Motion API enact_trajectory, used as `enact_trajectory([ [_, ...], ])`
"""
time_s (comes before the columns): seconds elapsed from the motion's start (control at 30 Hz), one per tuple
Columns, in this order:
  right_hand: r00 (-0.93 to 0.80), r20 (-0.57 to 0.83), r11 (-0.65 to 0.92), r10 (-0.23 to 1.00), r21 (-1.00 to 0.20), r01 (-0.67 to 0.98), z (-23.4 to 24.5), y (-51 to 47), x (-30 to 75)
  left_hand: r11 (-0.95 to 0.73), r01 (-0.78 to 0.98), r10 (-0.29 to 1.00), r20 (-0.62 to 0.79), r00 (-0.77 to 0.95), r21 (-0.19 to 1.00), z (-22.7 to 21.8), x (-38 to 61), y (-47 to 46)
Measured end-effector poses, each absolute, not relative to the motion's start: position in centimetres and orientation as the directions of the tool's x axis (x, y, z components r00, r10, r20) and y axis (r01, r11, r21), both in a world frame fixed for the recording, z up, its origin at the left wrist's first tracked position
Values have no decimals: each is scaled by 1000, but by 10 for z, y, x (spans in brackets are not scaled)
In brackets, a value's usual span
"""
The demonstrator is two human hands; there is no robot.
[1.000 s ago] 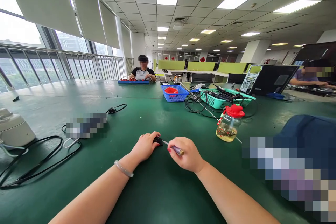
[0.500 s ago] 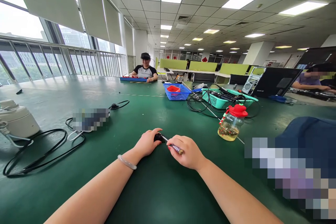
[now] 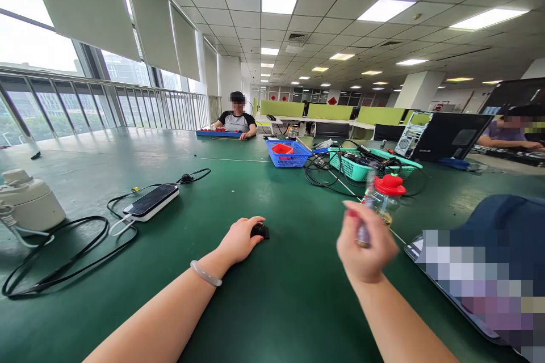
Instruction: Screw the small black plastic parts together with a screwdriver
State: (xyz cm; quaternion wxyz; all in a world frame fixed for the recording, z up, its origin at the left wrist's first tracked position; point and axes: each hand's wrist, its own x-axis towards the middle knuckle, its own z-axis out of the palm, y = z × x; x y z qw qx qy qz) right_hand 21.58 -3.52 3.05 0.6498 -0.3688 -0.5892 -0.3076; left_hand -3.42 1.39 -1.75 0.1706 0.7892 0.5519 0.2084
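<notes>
My left hand [image 3: 242, 241] is closed around a small black part [image 3: 261, 231] on the green tabletop. Part of this piece is covered by the fingers, and its exact kind cannot be made out. My right hand [image 3: 369, 252], blurred by motion, is raised to the right of it. It grips a slim screwdriver [image 3: 363, 235] with a purplish handle, tip upward and apart from the black part. Just behind the right hand stands a glass jar with a red lid [image 3: 389, 185], partly hidden by that hand.
A blue basket [image 3: 288, 159], a teal basket [image 3: 351, 169] of cables and a computer case [image 3: 451, 136] stand farther back. At left lie a phone-like device [image 3: 152, 202] and a white appliance [image 3: 29, 204]. A dark blue cap [image 3: 502, 221] lies at right. Another person [image 3: 236, 119] sits opposite.
My right hand has lifted the screwdriver off the black part and swung it right and upright, in front of the jar. My left hand stays on the black part. The view has tilted slightly.
</notes>
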Motion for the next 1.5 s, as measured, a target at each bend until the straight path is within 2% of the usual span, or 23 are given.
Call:
enact_trajectory([
  [0.07,277,943,504,-183,-152,851,40,-36,226,-331,803,943,139,303,496,-16,-34,13],
  [0.13,273,929,554,-248,-95,827,45,-36,227,-325,806,945,136,297,494,-15,-33,12],
  [0.2,167,960,597,-226,1,802,47,-37,219,-320,808,947,133,293,495,-14,-33,11],
  [0.33,17,989,645,-145,81,760,41,-41,193,-323,803,945,127,300,501,-14,-33,11],
  [0.5,26,992,630,-124,58,774,35,-48,182,-335,805,941,132,312,489,-15,-33,11],
  [0.73,35,985,554,-169,65,830,36,-47,191,-343,814,939,133,319,468,-14,-32,10],
  [0.87,-21,988,586,-156,109,803,33,-48,188,-352,815,935,142,324,460,-16,-32,11],
  [0.93,-101,990,632,-99,141,762,33,-51,184,-359,813,933,148,328,458,-17,-32,12],
  [1.03,-295,948,714,122,122,689,30,-53,176,-373,807,928,163,336,458,-18,-32,12],
  [1.1,-448,839,770,308,56,636,25,-52,171,-375,805,927,170,335,459,-19,-32,12],
  [1.2,-627,576,805,525,-97,585,13,-48,164,-358,809,934,163,319,467,-19,-31,12],
  [1.33,-700,361,784,616,-197,589,-1,-42,158,-357,802,934,171,313,480,-19,-32,12],
  [1.5,-678,381,776,628,-248,579,-4,-39,157,-369,794,929,182,322,482,-19,-32,12],
])
